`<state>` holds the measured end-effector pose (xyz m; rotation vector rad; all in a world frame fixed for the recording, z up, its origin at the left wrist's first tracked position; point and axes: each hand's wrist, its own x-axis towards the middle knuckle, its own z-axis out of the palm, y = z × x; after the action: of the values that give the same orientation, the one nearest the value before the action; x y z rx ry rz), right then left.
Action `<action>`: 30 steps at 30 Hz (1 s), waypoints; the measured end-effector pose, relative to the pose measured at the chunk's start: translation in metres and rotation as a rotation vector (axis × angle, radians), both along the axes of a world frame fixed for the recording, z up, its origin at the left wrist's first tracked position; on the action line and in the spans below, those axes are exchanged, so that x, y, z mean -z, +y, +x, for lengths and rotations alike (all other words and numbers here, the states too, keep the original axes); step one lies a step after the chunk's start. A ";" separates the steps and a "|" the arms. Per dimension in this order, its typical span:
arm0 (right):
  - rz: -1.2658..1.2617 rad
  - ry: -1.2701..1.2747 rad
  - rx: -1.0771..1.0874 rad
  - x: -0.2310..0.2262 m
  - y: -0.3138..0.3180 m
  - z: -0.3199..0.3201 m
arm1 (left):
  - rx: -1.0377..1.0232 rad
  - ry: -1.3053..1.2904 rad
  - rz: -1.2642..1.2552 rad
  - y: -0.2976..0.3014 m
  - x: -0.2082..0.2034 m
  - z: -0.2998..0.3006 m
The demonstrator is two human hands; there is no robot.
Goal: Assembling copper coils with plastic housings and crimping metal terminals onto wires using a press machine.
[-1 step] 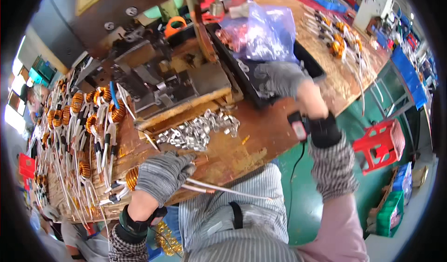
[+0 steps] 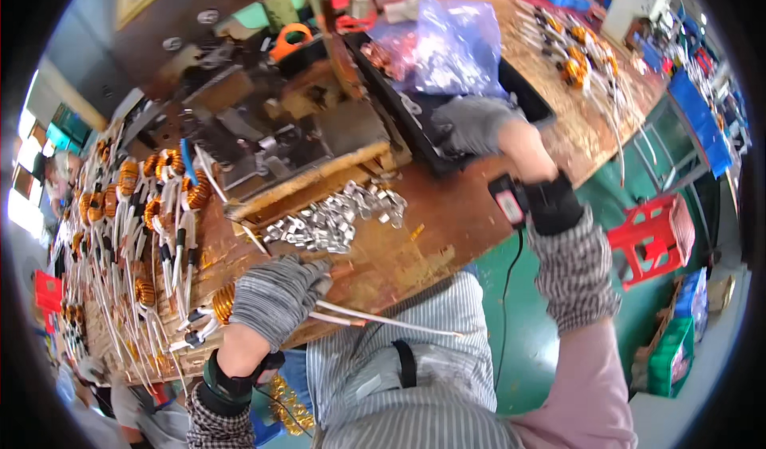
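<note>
At the near edge of the wooden workbench, your gloved left hand is closed over a copper-wound toroid coil, only a sliver of its orange winding showing at the thumb side. Its white sleeved leads run long and nearly level, pointing to your right, out past the bench edge over your striped apron (their tips taper to thin lines). Just beyond your knuckles lies a heap of small silvery metal clips. To your left, rows of finished coils crowd the bench, blurring toward the rim. Farther off, your gloved right hand rests on a black tray, fingers curled; whether they grip anything cannot be made out. Behind it slumps a clear plastic bag.
</note>
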<state>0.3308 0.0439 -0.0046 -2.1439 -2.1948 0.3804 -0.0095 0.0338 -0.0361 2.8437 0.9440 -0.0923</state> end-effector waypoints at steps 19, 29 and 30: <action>0.402 0.274 0.233 0.072 0.019 0.031 | -0.107 0.013 0.126 -0.001 0.020 0.026; 0.564 1.456 0.281 0.050 -0.017 -0.019 | -0.090 -0.407 -0.077 -0.005 0.012 0.002; 0.496 1.546 0.174 0.045 -0.032 -0.043 | -0.068 -0.434 -0.045 -0.006 0.013 -0.002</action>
<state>0.2876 0.0117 -0.0494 -0.9911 -0.9965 0.9097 -0.0117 0.0277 -0.0486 2.6216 0.9210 0.4826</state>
